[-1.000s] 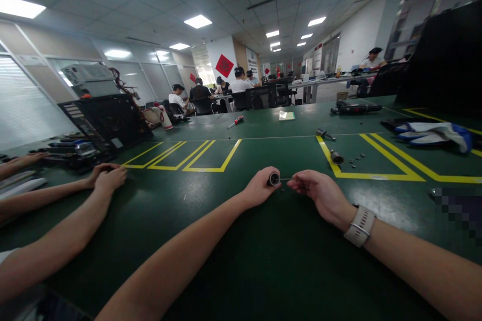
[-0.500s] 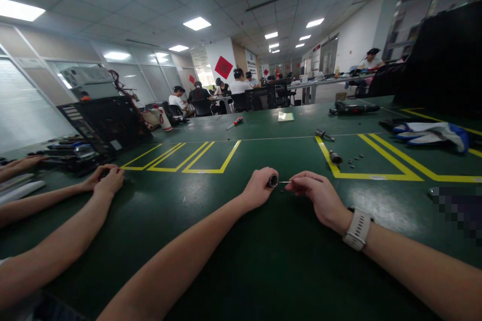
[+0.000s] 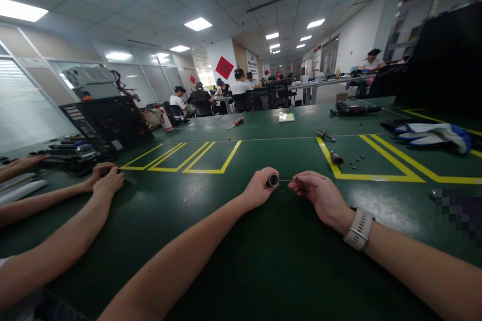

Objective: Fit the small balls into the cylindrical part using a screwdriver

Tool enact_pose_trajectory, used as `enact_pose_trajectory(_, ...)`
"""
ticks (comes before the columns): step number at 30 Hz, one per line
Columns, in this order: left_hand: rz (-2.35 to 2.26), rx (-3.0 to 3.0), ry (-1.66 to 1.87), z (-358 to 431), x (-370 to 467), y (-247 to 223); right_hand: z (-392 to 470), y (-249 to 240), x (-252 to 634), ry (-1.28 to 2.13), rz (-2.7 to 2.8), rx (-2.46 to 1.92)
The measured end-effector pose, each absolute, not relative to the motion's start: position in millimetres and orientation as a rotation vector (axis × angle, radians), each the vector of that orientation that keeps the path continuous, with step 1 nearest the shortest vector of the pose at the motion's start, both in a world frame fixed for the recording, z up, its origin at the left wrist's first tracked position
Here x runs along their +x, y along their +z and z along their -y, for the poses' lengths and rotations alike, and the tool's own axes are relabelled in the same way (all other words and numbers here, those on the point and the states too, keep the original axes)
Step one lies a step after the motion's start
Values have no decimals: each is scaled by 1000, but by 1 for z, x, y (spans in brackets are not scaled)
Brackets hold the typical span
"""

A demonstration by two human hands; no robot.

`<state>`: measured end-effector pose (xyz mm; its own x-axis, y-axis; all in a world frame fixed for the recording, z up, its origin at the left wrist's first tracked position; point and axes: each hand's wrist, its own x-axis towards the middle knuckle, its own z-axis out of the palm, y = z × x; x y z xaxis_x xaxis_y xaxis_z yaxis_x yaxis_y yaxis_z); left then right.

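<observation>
My left hand (image 3: 259, 186) is wrapped round a dark metal cylinder (image 3: 272, 180), whose round open end faces me. In my right hand (image 3: 314, 188), thumb and fingers pinch a thin metal rod (image 3: 286, 180), its far tip at the cylinder's side; whether it enters a hole I cannot tell. A tiny dark part (image 3: 282, 192) lies on the green table below the rod. To the right of my hands lie another metal cylinder (image 3: 336, 159), several small metal pieces (image 3: 353, 161) and a metal part with a shaft (image 3: 325, 135).
A co-worker's hands (image 3: 107, 178) work at the left. A red screwdriver (image 3: 236, 123), sticky notes (image 3: 286, 117), a black power tool (image 3: 354, 109) and white-blue gloves (image 3: 433, 135) lie on the green table (image 3: 226, 241). Yellow tape (image 3: 205, 171) marks outlines. A black computer case (image 3: 109, 123) stands at left.
My right hand has drawn slightly to the right, away from the cylinder, and more of the rod shows. My left hand stays in place round the cylinder.
</observation>
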<state>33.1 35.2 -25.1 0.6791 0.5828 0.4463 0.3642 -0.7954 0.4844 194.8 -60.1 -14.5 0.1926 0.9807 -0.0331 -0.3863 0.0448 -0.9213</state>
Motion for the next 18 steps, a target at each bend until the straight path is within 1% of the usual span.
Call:
enact_pose_trajectory(5, -829, 2672, 787, -34, 33, -25, 62, -14, 190, 1160, 813, -1013)
enact_pose_trajectory(13, -791, 2631, 808, -36, 33, -26, 59, -14, 195, 1291, 780, -993)
enact_pose_trajectory(18, -798, 2622, 819, -36, 33, -27, 57, -17, 197, 1310, 747, -983)
